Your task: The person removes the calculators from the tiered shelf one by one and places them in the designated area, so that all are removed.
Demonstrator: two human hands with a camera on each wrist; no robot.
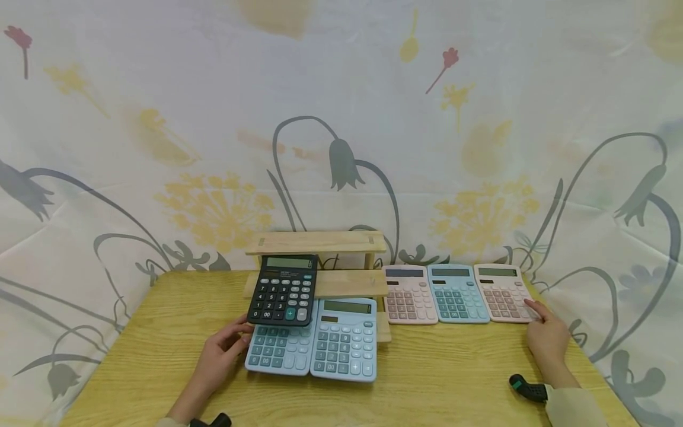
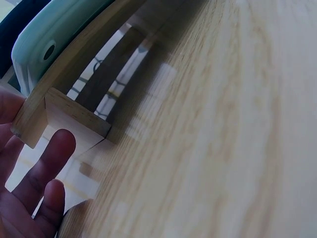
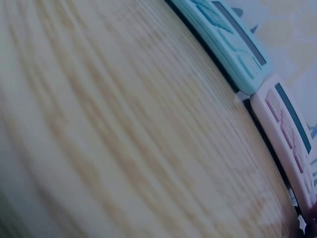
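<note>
My left hand [image 1: 221, 350] is at the left end of a stepped wooden rack [image 1: 315, 242]. In the left wrist view its fingers [image 2: 42, 168] are loosely bent beside the end of the lowest board, with the upper fingertips against it. A black calculator [image 1: 283, 290] leans on the rack, overlapping a light-blue calculator [image 1: 283, 353]. Another light-blue calculator [image 1: 344, 341] is to its right. My right hand [image 1: 549, 338] stretches a finger onto the lower right edge of a pink calculator [image 1: 503, 293]; in the right wrist view that hand is almost wholly out of frame.
Right of the rack stand a blue calculator [image 1: 459, 293] and another pink calculator [image 1: 409, 295], side by side with the touched one. All are on a yellow wood-grain table [image 1: 437, 379]. A flower-patterned cloth [image 1: 341, 89] hangs behind the table's back edge.
</note>
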